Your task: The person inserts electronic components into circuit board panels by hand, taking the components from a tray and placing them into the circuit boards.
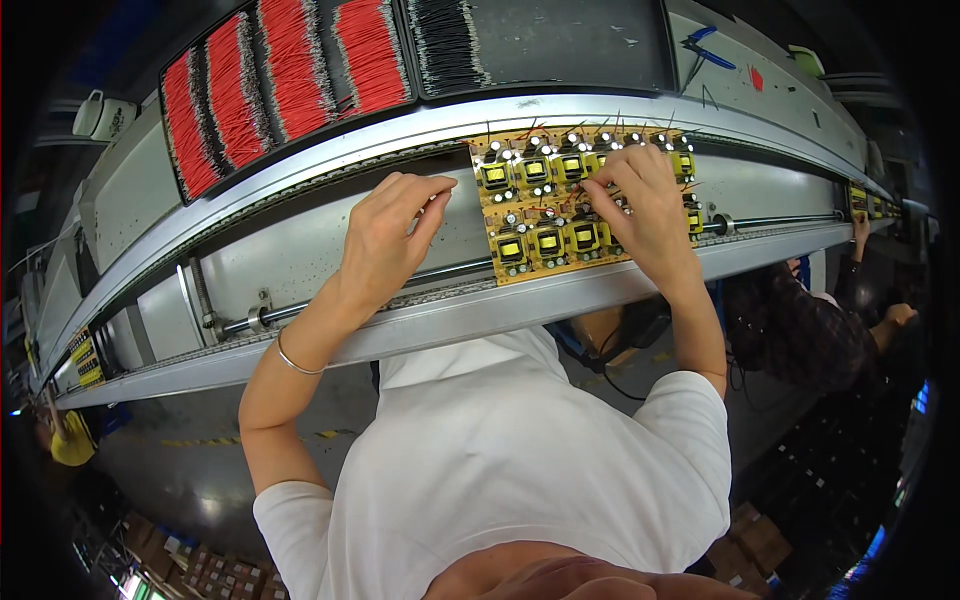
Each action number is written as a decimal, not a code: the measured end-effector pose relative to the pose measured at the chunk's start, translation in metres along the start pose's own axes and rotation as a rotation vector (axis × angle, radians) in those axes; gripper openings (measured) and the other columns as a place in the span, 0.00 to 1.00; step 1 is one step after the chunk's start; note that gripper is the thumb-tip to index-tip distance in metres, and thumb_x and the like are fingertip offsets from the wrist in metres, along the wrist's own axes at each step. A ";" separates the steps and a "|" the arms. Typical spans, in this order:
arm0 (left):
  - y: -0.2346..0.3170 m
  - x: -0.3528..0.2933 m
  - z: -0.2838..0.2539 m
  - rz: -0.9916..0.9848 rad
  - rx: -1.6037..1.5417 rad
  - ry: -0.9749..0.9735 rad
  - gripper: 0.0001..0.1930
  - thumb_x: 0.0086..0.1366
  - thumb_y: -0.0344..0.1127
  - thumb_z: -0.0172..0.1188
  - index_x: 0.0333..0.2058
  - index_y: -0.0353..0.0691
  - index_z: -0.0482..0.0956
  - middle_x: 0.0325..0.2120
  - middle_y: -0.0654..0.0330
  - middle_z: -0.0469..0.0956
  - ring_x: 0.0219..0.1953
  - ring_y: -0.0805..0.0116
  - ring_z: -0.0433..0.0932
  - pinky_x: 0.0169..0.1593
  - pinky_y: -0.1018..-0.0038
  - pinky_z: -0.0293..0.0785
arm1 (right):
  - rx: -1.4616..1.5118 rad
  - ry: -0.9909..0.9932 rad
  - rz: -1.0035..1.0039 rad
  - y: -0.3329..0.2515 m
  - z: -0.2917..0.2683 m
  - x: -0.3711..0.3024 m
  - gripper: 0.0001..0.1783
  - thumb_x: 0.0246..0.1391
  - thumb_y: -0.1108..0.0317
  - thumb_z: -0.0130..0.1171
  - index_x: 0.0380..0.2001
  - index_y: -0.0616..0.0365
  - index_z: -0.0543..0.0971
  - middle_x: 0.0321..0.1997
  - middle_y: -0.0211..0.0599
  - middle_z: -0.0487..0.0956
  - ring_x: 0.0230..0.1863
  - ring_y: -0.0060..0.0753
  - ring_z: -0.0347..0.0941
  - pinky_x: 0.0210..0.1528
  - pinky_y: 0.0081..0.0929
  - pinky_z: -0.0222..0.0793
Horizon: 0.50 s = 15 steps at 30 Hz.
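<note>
A yellow-brown panel of circuit boards (545,204) lies across the conveyor rails, crowded with yellow transformers and small capacitors. Thin red and black wires stick up along its far edge and around its middle. Over the panel's right half, my right hand (645,205) has its fingers bent down and thumb toward the index finger among the wires. What those fingertips hold is hidden. Left of the panel, above the open conveyor, my left hand (388,235) is closed in a pinch. Anything between its fingertips is too small to make out.
Beyond the far rail, a black tray (560,45) holds bundles of red wires (290,65) and black wires (447,45). Blue-handled cutters (708,48) lie to its right. More panels (88,358) sit on the line at far left and right. A co-worker (800,325) works at the right.
</note>
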<state>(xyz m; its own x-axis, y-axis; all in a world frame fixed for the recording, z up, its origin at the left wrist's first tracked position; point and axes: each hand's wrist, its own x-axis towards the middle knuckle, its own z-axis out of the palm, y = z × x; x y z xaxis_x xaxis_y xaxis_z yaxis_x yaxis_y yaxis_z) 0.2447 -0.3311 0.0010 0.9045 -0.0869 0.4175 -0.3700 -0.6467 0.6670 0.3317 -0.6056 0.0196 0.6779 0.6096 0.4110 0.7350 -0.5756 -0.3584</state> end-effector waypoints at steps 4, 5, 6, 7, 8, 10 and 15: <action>0.001 0.001 -0.003 -0.036 0.017 -0.008 0.10 0.59 0.19 0.63 0.40 0.34 0.83 0.31 0.61 0.82 0.29 0.71 0.75 0.33 0.79 0.71 | 0.014 -0.025 0.023 0.004 0.000 -0.005 0.07 0.46 0.78 0.65 0.27 0.60 0.76 0.35 0.30 0.74 0.38 0.33 0.66 0.45 0.28 0.62; 0.000 0.002 -0.003 0.015 0.057 0.031 0.10 0.59 0.19 0.63 0.40 0.34 0.83 0.31 0.61 0.82 0.29 0.70 0.75 0.33 0.78 0.71 | 0.013 -0.031 0.016 0.004 0.000 -0.005 0.07 0.46 0.78 0.65 0.28 0.60 0.76 0.35 0.30 0.74 0.38 0.33 0.66 0.45 0.28 0.62; -0.002 0.004 -0.004 0.066 0.097 0.070 0.10 0.59 0.19 0.63 0.39 0.34 0.82 0.32 0.61 0.81 0.30 0.70 0.74 0.33 0.78 0.71 | 0.014 -0.035 0.009 0.004 -0.002 -0.005 0.07 0.46 0.78 0.65 0.28 0.60 0.76 0.35 0.31 0.74 0.38 0.33 0.67 0.45 0.28 0.62; -0.003 0.006 -0.004 0.118 0.140 0.108 0.10 0.59 0.20 0.63 0.39 0.35 0.82 0.32 0.61 0.81 0.30 0.69 0.74 0.32 0.78 0.71 | 0.014 -0.039 0.000 0.003 -0.003 -0.005 0.07 0.46 0.78 0.65 0.28 0.59 0.76 0.35 0.31 0.74 0.38 0.33 0.67 0.46 0.28 0.62; -0.004 0.010 -0.006 0.171 0.183 0.147 0.09 0.58 0.20 0.63 0.39 0.35 0.82 0.33 0.60 0.80 0.31 0.68 0.74 0.32 0.77 0.71 | 0.016 -0.042 -0.010 0.003 -0.004 -0.004 0.07 0.46 0.78 0.65 0.28 0.59 0.76 0.35 0.31 0.74 0.38 0.33 0.67 0.46 0.28 0.63; -0.008 0.021 -0.012 0.190 0.311 0.169 0.09 0.57 0.19 0.63 0.37 0.35 0.82 0.33 0.60 0.79 0.30 0.67 0.73 0.31 0.76 0.70 | 0.021 -0.040 -0.013 0.002 -0.006 -0.005 0.07 0.46 0.78 0.65 0.29 0.59 0.76 0.35 0.31 0.74 0.38 0.33 0.67 0.45 0.28 0.63; -0.019 0.056 -0.023 0.179 0.811 0.182 0.08 0.49 0.18 0.61 0.28 0.35 0.77 0.31 0.55 0.72 0.30 0.63 0.67 0.27 0.73 0.69 | 0.016 -0.061 -0.033 -0.001 -0.010 0.004 0.08 0.46 0.78 0.64 0.30 0.59 0.76 0.36 0.32 0.74 0.39 0.34 0.67 0.45 0.29 0.64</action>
<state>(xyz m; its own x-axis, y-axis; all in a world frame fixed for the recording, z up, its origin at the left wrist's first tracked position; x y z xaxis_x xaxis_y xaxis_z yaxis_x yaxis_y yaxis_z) 0.2979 -0.3062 0.0255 0.7730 -0.1617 0.6135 -0.1753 -0.9838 -0.0385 0.3332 -0.6082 0.0303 0.6524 0.6607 0.3713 0.7571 -0.5459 -0.3589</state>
